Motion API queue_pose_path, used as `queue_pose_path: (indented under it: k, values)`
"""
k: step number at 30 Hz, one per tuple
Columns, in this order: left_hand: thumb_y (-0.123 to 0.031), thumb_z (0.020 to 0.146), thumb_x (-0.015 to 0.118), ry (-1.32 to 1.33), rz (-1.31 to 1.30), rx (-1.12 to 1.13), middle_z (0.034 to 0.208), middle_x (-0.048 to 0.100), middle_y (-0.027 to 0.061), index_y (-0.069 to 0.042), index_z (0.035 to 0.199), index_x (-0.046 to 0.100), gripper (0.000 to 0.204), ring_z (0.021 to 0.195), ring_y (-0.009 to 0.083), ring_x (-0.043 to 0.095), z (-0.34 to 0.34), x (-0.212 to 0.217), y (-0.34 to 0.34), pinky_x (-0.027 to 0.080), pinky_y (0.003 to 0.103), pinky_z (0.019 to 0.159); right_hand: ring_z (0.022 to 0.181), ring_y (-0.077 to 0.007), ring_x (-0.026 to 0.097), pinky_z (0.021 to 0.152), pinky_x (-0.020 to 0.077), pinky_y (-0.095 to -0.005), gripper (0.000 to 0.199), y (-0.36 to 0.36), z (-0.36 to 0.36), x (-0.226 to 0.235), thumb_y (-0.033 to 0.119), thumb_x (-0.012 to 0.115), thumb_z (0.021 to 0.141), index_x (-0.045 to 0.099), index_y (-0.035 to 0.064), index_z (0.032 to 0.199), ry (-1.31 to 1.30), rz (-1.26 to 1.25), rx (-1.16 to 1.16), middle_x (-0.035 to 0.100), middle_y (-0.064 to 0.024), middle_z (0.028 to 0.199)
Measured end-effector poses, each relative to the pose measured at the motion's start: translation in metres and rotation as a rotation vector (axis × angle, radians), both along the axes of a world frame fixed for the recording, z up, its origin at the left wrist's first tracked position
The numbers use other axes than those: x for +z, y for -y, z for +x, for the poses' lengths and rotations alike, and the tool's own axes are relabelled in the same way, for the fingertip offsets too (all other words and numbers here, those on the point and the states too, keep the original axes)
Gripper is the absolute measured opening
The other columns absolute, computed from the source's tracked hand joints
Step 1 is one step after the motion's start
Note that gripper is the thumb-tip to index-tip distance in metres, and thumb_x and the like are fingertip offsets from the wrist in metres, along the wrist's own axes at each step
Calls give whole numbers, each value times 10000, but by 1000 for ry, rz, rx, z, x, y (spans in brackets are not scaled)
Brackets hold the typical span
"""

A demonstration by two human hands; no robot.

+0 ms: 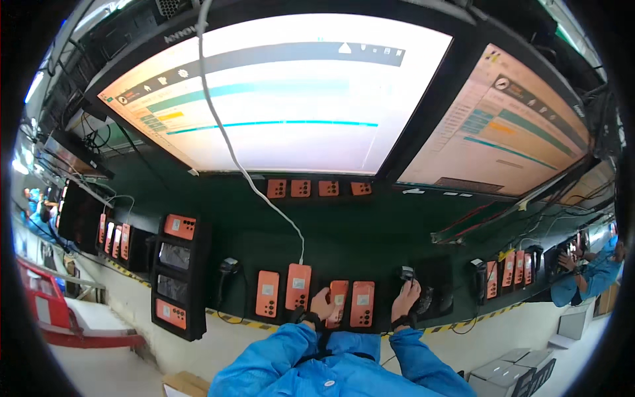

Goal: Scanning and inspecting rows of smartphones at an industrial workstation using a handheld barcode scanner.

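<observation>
Left hand point(322, 304) grips an orange device point(338, 303) at the bench's point(370, 231) front edge; right hand point(405, 299) clasps a black scanner point(407, 273).

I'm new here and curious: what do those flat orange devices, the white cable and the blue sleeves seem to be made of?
The flat orange rectangular devices look like moulded plastic: even colour, rounded corners, slight sheen. The thin white cable seems rubbery plastic-sheathed, since it hangs in a soft curve. The blue sleeves look like smooth woven fabric, creased in folds. The left hand touches one device.
</observation>
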State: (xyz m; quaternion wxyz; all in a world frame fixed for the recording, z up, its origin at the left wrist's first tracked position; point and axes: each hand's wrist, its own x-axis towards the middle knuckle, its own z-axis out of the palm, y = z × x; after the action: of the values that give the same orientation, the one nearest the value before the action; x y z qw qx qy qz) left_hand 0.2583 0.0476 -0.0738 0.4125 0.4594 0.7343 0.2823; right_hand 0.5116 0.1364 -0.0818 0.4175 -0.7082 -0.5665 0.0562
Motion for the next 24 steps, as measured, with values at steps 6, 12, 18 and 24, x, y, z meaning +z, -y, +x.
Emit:
queue_pose_path:
  k: [6, 12, 18, 24]
  values:
    - [-76, 764, 646, 187, 105, 118, 987, 636, 138, -14, 1123, 548, 377, 927, 243, 615, 5, 72, 2, 482, 325, 806, 832, -85, 527, 752, 408, -231, 211, 35, -79, 80, 163, 489, 944, 606, 10, 1029, -913, -557, 692, 596, -5, 913]
    - [-52, 809, 641, 242, 92, 163, 912, 661, 89, -36, 1071, 598, 266, 832, 157, 626, 4, 93, 16, 490, 283, 750, 736, -81, 573, 672, 452, -213, 133, 31, -103, 101, 85, 638, 848, 677, -7, 935, -734, -579, 733, 668, -29, 836]
    - [-42, 808, 644, 211, 167, 122, 911, 667, 79, -47, 1041, 620, 234, 809, 156, 631, 4, 78, 25, 494, 282, 733, 801, -127, 631, 725, 487, -267, 118, 31, -107, 113, 100, 651, 832, 657, -14, 864, -863, -633, 808, 678, -65, 874]
    - [-41, 791, 656, 175, 171, 103, 887, 661, 91, -64, 1009, 639, 220, 802, 190, 633, 2, 77, 28, 496, 290, 714, 758, -224, 633, 684, 495, -314, 82, 30, -108, 150, 48, 676, 750, 669, 35, 831, -174, -460, 934, 665, -82, 871]
